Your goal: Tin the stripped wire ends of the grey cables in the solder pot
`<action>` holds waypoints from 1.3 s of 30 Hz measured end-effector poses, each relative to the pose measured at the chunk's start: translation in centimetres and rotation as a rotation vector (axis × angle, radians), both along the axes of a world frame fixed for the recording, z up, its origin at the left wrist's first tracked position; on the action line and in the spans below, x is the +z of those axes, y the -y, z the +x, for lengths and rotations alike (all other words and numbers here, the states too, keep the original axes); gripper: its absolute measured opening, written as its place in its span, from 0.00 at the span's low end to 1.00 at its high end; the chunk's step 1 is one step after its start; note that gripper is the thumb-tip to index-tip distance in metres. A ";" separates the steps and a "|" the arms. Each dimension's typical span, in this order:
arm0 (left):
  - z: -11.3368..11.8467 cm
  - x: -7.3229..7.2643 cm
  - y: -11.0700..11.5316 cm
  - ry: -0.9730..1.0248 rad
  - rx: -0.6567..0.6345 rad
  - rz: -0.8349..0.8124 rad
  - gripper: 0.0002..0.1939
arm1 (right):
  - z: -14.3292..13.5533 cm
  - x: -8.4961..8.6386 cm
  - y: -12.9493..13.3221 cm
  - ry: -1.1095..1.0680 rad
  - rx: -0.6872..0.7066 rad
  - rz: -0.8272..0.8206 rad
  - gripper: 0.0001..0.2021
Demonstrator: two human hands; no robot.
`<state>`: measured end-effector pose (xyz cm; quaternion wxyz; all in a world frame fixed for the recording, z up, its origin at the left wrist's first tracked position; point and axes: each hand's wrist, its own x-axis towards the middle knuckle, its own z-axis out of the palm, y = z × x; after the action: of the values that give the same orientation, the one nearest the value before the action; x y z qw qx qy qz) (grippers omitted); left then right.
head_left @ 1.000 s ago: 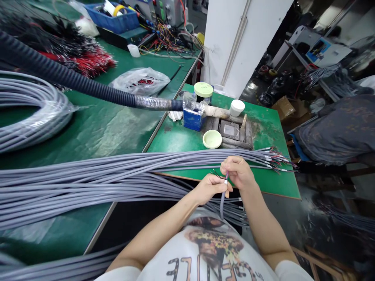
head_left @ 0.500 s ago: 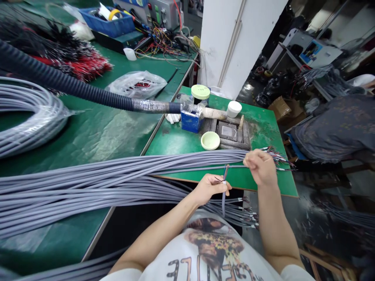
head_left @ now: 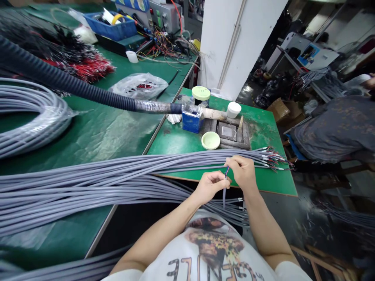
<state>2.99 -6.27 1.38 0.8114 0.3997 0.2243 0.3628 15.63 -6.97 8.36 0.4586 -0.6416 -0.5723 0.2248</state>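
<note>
Near the front edge of the green bench, my left hand [head_left: 213,185] pinches a grey cable [head_left: 224,198] just below its stripped end. Thin coloured wires [head_left: 226,171] stick up out of that end. My right hand [head_left: 241,171] is closed on the tips of these wires, right above the left hand. Just behind my hands a bundle of grey cables [head_left: 175,159] runs across the bench, its stripped, coloured ends [head_left: 274,158] fanned out at the right. Below the bench edge lies a second bundle of grey cables [head_left: 123,192], partly behind my left forearm.
Behind the bundle stand a solder pot [head_left: 228,131], a pale green bowl [head_left: 211,140], a white cup [head_left: 233,109] and a blue box [head_left: 191,121]. A black corrugated hose [head_left: 96,93] crosses above the bench. A person in patterned clothing [head_left: 336,128] is at the right.
My right hand has moved left and down from beside the fanned cable ends to the wires above my left hand, and now grips them. The left hand stays on the cable.
</note>
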 end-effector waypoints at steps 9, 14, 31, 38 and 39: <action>-0.1 -0.6 0.5 0.049 0.032 -0.140 0.17 | 2.5 2.4 0.9 0.118 -0.033 0.031 0.12; 0.0 -0.5 0.3 0.055 0.023 -0.080 0.15 | 0.2 1.7 1.6 0.328 0.094 0.009 0.11; -0.7 -0.9 -0.9 0.162 0.026 -0.306 0.20 | 0.8 0.2 2.7 0.235 0.168 0.304 0.06; -1.1 -0.7 -1.8 0.283 0.026 -0.424 0.19 | 2.8 -2.0 3.7 0.441 0.364 0.372 0.22; -1.1 -0.7 -1.9 0.297 0.025 -0.432 0.18 | 3.0 -2.2 3.8 0.486 0.398 0.376 0.23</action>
<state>1.92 -4.42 0.69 0.8974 0.1568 0.1799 0.3710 18.58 -10.81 6.16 0.3664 -0.4569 -0.8095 0.0418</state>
